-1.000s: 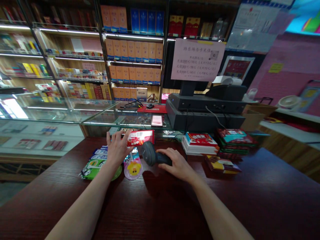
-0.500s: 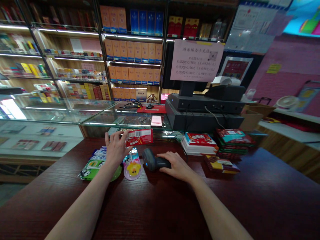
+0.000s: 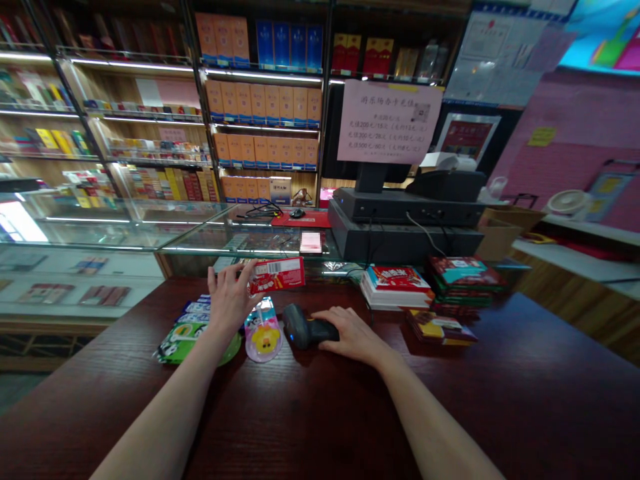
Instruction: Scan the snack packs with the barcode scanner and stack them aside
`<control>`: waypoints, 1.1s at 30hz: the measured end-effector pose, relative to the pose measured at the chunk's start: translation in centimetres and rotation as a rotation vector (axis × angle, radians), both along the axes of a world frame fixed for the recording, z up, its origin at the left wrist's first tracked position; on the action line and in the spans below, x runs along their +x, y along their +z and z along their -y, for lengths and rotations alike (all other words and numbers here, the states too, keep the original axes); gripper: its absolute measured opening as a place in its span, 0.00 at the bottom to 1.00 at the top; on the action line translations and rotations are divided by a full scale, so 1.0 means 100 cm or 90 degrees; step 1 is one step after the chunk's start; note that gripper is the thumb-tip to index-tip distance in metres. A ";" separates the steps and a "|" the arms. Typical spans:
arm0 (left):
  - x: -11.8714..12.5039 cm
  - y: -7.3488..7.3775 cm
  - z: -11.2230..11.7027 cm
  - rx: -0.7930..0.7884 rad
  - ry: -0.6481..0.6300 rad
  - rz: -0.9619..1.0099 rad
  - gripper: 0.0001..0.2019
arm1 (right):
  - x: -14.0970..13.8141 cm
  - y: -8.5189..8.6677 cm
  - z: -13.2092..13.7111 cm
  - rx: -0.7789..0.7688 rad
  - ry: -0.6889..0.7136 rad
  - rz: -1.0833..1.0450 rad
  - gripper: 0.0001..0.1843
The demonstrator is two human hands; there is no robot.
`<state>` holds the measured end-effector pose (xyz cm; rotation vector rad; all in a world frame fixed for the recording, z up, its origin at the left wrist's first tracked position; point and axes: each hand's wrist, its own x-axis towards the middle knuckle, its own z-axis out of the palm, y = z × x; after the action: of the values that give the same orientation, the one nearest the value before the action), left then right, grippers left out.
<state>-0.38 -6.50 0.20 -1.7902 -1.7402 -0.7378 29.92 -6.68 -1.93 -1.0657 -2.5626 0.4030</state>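
Note:
In the head view, my left hand (image 3: 231, 297) grips the left end of a red snack box (image 3: 278, 274), held up with a barcode facing me. My right hand (image 3: 353, 335) is wrapped round the handle of a black barcode scanner (image 3: 299, 327), whose head lies to the left with a small blue light on it. Between both hands, on the table, rests a lollipop pack with a yellow cartoon figure (image 3: 265, 339). Under and left of my left forearm are green panda-print packets (image 3: 180, 340), partly hidden by the arm.
A stack of red and white boxes (image 3: 395, 287), a pile of dark red packets (image 3: 465, 277) and yellow-brown bars (image 3: 443, 327) stand at the right. Behind are a glass display counter (image 3: 240, 241), a cash register (image 3: 405, 230) and a monitor bearing a pink paper sign (image 3: 390, 123).
The whole view has shifted slightly. Both hands keep their holds, the red snack box and the scanner staying almost where they were.

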 end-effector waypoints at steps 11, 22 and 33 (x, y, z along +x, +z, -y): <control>0.005 0.003 0.000 0.011 -0.021 -0.020 0.36 | 0.001 0.002 -0.006 -0.012 -0.069 -0.163 0.24; 0.028 0.003 0.005 -0.010 -0.107 -0.030 0.36 | -0.004 -0.008 -0.021 -0.079 -0.175 -0.464 0.30; 0.040 -0.002 0.007 0.000 -0.134 -0.052 0.37 | -0.010 -0.013 -0.022 -0.100 -0.191 -0.518 0.31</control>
<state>3.65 -7.22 0.04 -1.9957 -1.5143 -0.7371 28.95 -4.50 -3.21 -1.0317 -1.6537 0.7744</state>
